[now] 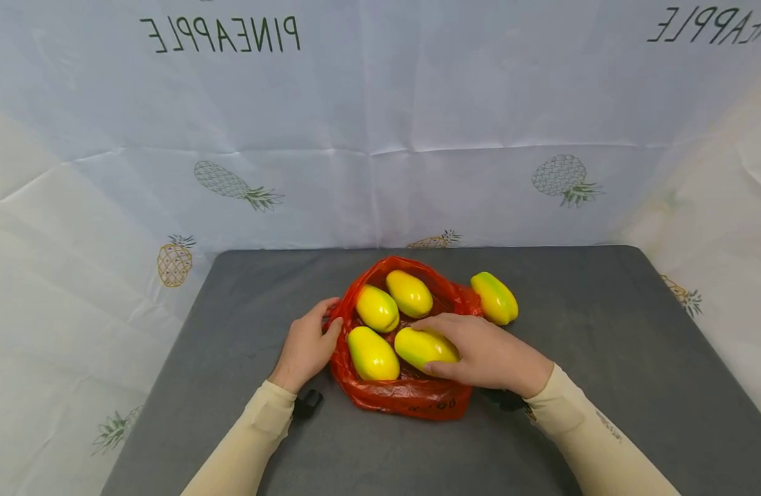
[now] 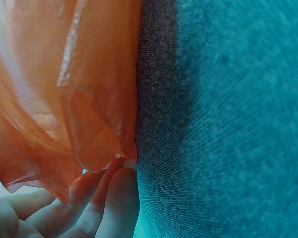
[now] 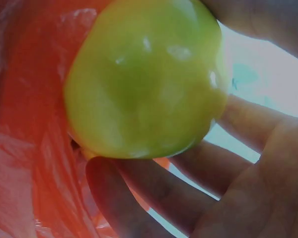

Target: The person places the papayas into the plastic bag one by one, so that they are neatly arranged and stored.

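A red plastic bag lies wide-mouthed on the table, with several shiny yellow-green mangoes inside. My right hand reaches over the bag's right side and grips one mango between thumb and fingers. Seen from the right wrist, that mango has its rounded end toward the camera, and the fingers curl round it. At the bag's left rim, my left hand holds the plastic between thumb and fingers. In the left wrist view its fingertips meet the bag's folds.
Another mango lies outside the bag, beside its right edge. The dark grey table ends at a white pineapple-print cloth behind. Black wrist gear sits under the left wrist.
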`<state>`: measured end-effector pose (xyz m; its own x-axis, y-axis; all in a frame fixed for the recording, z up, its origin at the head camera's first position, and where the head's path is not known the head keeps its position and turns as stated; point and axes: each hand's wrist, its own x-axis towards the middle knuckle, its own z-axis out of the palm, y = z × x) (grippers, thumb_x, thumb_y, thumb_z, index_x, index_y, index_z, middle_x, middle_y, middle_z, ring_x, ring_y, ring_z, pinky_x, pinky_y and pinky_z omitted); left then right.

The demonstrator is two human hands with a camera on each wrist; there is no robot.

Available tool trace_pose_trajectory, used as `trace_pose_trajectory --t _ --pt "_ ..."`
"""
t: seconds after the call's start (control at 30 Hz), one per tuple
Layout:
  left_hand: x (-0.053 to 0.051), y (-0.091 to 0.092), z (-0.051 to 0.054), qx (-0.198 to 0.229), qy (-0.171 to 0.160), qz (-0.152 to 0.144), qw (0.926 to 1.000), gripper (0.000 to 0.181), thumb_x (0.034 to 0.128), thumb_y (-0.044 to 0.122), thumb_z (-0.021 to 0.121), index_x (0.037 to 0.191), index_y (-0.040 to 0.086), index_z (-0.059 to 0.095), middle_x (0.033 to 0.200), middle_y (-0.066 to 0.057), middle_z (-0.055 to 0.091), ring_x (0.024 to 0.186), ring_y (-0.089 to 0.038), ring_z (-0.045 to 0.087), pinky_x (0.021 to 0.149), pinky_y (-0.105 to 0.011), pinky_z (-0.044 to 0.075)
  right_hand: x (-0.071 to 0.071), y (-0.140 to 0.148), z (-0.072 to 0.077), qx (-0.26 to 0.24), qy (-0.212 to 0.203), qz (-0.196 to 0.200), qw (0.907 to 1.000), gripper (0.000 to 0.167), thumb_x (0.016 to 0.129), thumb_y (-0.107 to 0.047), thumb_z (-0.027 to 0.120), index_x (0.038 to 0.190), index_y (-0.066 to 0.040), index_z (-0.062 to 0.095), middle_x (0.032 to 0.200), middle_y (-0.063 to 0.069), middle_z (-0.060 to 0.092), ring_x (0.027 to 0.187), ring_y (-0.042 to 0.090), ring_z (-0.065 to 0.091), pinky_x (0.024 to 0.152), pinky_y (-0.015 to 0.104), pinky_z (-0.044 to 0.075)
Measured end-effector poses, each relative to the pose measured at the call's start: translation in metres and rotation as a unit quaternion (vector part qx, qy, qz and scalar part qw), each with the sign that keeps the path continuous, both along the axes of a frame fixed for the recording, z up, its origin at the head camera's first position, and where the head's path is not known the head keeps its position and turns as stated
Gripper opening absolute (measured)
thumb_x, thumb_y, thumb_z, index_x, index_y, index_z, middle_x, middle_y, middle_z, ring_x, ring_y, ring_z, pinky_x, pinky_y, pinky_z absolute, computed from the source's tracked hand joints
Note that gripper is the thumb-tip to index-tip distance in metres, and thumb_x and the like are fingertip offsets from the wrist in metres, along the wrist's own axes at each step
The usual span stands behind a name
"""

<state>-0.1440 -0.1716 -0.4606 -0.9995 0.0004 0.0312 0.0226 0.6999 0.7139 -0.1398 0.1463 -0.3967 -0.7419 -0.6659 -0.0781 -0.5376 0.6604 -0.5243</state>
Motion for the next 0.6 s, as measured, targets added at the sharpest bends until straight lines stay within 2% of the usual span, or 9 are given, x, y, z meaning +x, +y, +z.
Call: trace_pose_trajectory --t 0.17,0.4,0.6 --pt "0.0003 -0.0013 -0.0007 -0.001 -0.001 0.001 1.0 0.049 0.1082 0.028 0.065 0.153 0.01 0.059 0.137 -0.014 0.073 0.107 -0.032 0.076 0.094 -0.049 0.065 -0.0012 -0.0004 -0.0049 0.002 -0.005 0.024 0.9997 0.057 0.099 -0.039 0.077 0.152 -0.025 0.061 0.149 -0.01 0.065 0.135 0.014 0.063 0.114 0.046 0.055" --pt "-0.0002 -0.0018 -0.0017 -0.001 -0.003 0.003 1.0 0.049 0.1086 0.028 0.065 0.154 0.01 0.059 0.138 -0.015 0.073 0.11 -0.033 0.076 0.096 -0.05 0.065 -0.0024 -0.0011 -0.0074 0.016 -0.018 0.046 0.9987 0.054 0.096 -0.032 0.079 0.148 -0.029 0.064 0.144 -0.014 0.067 0.124 0.008 0.063 0.108 0.043 0.057" --pt "-0.0012 -0.001 -0.0022 0.0 -0.005 0.003 1.0 0.049 0.1085 0.028 0.065 0.154 0.01 0.058 0.138 -0.014 0.073 0.11 -0.033 0.076 0.096 -0.051 0.065 -0.0021 -0.0011 -0.0064 0.032 -0.02 0.063 0.9973 0.056 0.094 -0.029 0.079 0.149 -0.03 0.064 0.144 -0.015 0.067 0.127 0.01 0.063 0.109 0.044 0.055"
